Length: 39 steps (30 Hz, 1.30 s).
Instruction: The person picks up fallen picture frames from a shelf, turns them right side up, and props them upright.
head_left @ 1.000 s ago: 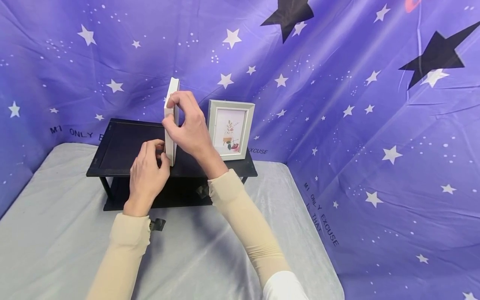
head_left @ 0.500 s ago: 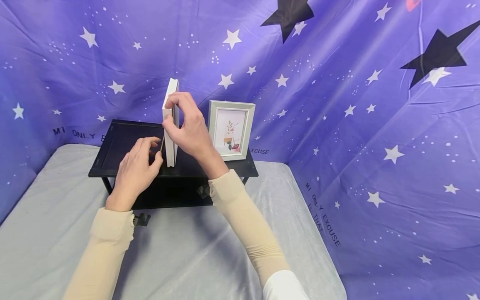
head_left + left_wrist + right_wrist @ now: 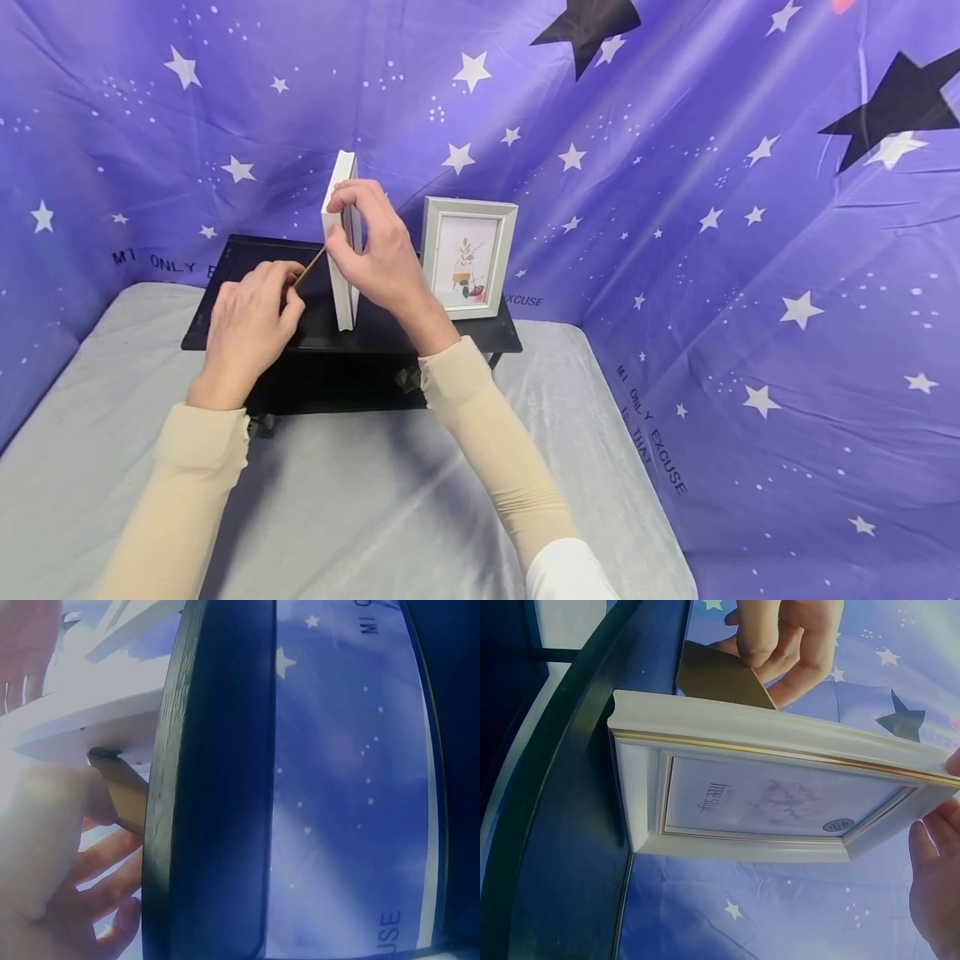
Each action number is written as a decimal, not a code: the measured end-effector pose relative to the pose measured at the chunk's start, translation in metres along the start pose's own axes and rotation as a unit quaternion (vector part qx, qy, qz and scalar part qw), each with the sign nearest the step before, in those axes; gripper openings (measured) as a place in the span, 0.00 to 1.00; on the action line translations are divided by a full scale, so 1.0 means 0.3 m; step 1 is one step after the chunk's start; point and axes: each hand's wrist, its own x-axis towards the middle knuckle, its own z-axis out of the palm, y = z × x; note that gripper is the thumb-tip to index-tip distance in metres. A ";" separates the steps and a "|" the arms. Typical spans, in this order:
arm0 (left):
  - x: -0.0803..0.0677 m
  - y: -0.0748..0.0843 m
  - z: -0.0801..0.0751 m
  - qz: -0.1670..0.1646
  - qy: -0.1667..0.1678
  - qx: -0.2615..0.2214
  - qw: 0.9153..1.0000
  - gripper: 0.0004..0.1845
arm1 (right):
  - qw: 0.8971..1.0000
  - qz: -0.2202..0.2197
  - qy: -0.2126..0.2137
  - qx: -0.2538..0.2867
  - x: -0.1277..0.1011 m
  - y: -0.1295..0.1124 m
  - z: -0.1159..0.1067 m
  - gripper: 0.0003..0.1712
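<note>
A white picture frame (image 3: 343, 304) with gold trim stands upright on the black shelf (image 3: 386, 337), seen edge-on in the head view. My right hand (image 3: 384, 258) grips its upper near edge between thumb and fingers. To the left, my left hand (image 3: 251, 321) pinches the thin brown stand leg (image 3: 311, 268) angled out from the frame's back. In the left wrist view, the brown leg (image 3: 124, 791) lies between thumb and fingers. The right wrist view shows the frame's picture side (image 3: 765, 799), with the left hand (image 3: 795, 645) behind it at the brown leg.
A second picture frame (image 3: 471, 258), pale grey-green with a plant print, stands on the shelf's right end. Grey cloth (image 3: 390, 500) covers the surface below. Purple star-patterned curtains (image 3: 525, 100) hang behind and to the right.
My left hand has moved left, away from the frame, and the brown leg has swung outward with it. My right hand keeps its grip on the frame, which stays nearly in place.
</note>
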 end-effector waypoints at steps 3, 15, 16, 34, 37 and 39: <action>0.010 -0.010 -0.015 0.007 0.011 0.012 1.000 0.14 | 1.000 0.001 -0.003 0.002 0.003 -0.001 -0.001 0.11; -0.004 -0.037 -0.027 -0.019 0.040 -0.020 0.999 0.15 | 1.000 -0.008 -0.017 0.013 0.008 -0.006 0.011 0.11; -0.005 -0.038 -0.026 -0.020 0.043 -0.021 0.999 0.15 | 1.000 -0.011 -0.016 0.013 0.009 -0.006 0.013 0.11; -0.035 -0.060 0.006 -0.029 0.088 -0.048 0.995 0.16 | 0.999 -0.019 -0.030 -0.003 0.022 -0.031 0.055 0.12; -0.041 -0.065 0.006 -0.039 0.087 -0.049 0.994 0.15 | 0.999 -0.013 -0.042 -0.008 0.025 -0.040 0.068 0.13; -0.045 -0.067 0.004 -0.045 0.087 -0.049 0.994 0.15 | 0.999 -0.008 -0.049 -0.007 0.028 -0.046 0.077 0.13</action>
